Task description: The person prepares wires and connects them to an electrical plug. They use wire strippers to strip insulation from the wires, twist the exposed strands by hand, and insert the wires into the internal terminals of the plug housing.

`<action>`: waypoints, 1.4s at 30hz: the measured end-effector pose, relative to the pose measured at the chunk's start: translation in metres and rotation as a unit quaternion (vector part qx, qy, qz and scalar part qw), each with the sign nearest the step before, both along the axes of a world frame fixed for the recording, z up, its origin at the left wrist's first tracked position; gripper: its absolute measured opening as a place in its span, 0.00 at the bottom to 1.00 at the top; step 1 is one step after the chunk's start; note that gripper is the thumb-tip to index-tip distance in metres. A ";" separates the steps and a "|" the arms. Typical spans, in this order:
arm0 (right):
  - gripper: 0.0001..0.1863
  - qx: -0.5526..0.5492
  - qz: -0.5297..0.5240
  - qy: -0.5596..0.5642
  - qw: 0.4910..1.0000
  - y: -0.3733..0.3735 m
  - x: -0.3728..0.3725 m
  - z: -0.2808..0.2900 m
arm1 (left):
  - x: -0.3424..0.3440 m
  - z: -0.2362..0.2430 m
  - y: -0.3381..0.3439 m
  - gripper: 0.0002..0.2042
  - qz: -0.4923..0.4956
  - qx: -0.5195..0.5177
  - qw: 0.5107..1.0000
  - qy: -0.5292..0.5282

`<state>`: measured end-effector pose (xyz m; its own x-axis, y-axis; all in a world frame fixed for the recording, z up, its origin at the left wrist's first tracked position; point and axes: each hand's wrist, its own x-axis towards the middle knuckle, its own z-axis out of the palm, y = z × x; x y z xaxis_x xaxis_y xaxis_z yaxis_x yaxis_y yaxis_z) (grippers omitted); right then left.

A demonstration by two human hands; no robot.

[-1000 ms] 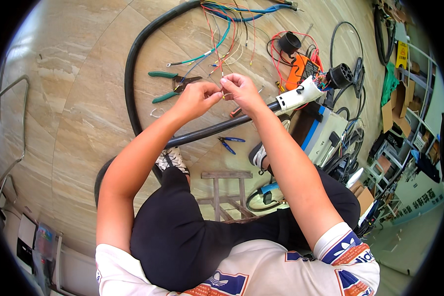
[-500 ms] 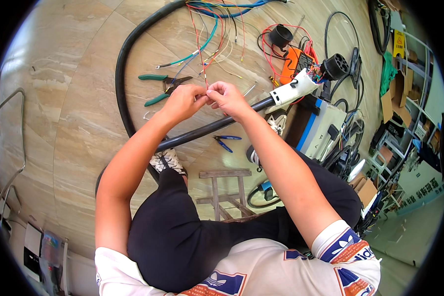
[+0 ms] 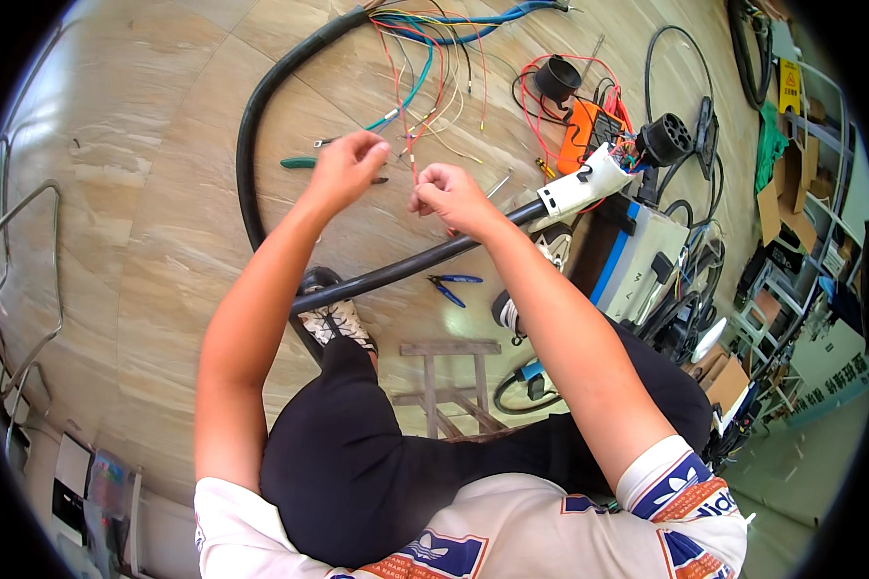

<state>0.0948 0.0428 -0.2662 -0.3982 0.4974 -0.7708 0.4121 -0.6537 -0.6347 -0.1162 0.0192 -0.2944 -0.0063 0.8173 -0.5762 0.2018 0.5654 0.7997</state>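
A thin red wire (image 3: 405,130) hangs from the stripped end of a thick black cable (image 3: 244,179). Its lower end is pinched between the thumb and finger of my right hand (image 3: 451,200). To the left, my left hand (image 3: 350,172) is off the wire, its fingers loosely bent and apart, with nothing visible in them. Below that hand on the floor lies a green-handled wire stripper (image 3: 297,163), mostly covered by it. Several other thin wires and a teal wire (image 3: 417,89) with a metal lug fan out above my hands.
The black cable runs under my right forearm to a white connector housing (image 3: 581,185) with a black round plug (image 3: 664,140). Beside it are an orange multimeter (image 3: 586,130) and a black ring (image 3: 556,77). Small blue pliers (image 3: 451,288) lie near a wooden stool (image 3: 449,349). A silver-blue case (image 3: 635,261) stands right.
My left hand has come away from the red wire and moved left over the wire stripper. My right hand stays on the wire, slightly lower. The whole view has shifted a little.
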 end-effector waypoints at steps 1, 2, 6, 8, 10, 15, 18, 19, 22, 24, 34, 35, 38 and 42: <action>0.06 0.006 -0.007 -0.017 1.000 0.004 0.008 0.000 | -0.014 -0.002 0.006 0.17 0.009 0.055 0.995 0.083; 0.05 0.010 -0.013 -0.033 0.999 0.007 0.015 0.000 | -0.030 -0.006 0.010 0.18 0.017 0.107 0.980 0.166; 0.11 0.078 -0.059 -0.136 0.986 0.025 0.060 -0.016 | -0.101 -0.012 0.019 0.26 0.049 0.238 0.837 0.491; 0.12 0.122 -0.005 -0.189 0.974 0.042 0.074 -0.019 | -0.129 -0.025 0.003 0.27 0.014 0.157 0.844 0.512; 0.12 0.188 0.049 -0.235 0.952 0.056 0.086 -0.019 | -0.145 -0.035 -0.007 0.28 -0.027 0.113 0.862 0.493; 0.11 0.257 0.106 -0.258 0.925 0.086 0.104 -0.015 | -0.158 -0.049 -0.015 0.29 -0.067 0.156 0.894 0.415; 0.11 0.283 0.108 -0.260 0.917 0.100 0.105 -0.003 | -0.163 -0.049 -0.021 0.28 -0.067 0.156 0.889 0.425; 0.11 0.312 0.108 -0.265 0.906 0.105 0.106 0.005 | -0.161 -0.046 -0.020 0.28 -0.066 0.143 0.892 0.424; 0.11 0.347 0.099 -0.269 0.893 0.117 0.108 0.020 | -0.162 -0.036 -0.017 0.27 -0.068 0.107 0.891 0.435; 0.11 0.340 0.089 -0.265 0.898 0.126 0.099 0.034 | -0.169 -0.033 -0.017 0.26 -0.077 0.085 0.882 0.457; 0.12 0.001 -0.016 -0.017 1.000 0.077 0.057 0.068 | -0.019 0.015 0.023 0.12 -0.008 0.066 0.997 -0.041; 0.12 -0.013 -0.029 -0.008 0.999 0.066 0.052 0.066 | 0.003 0.026 0.025 0.12 0.001 0.041 0.994 -0.103; 0.12 -0.022 -0.032 0.005 0.999 0.037 0.029 0.064 | 0.037 0.046 0.025 0.12 0.022 -0.021 0.977 -0.209; 0.12 -0.010 -0.051 0.009 0.999 0.013 0.001 0.058 | 0.034 0.037 0.018 0.11 0.010 -0.059 0.975 -0.214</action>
<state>0.0960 0.0559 -0.2083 -0.3594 0.5203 -0.7747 0.3311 -0.7050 -0.6271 -0.0820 0.0371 -0.2572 0.2391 0.7480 -0.6191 -0.1484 0.6582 0.7380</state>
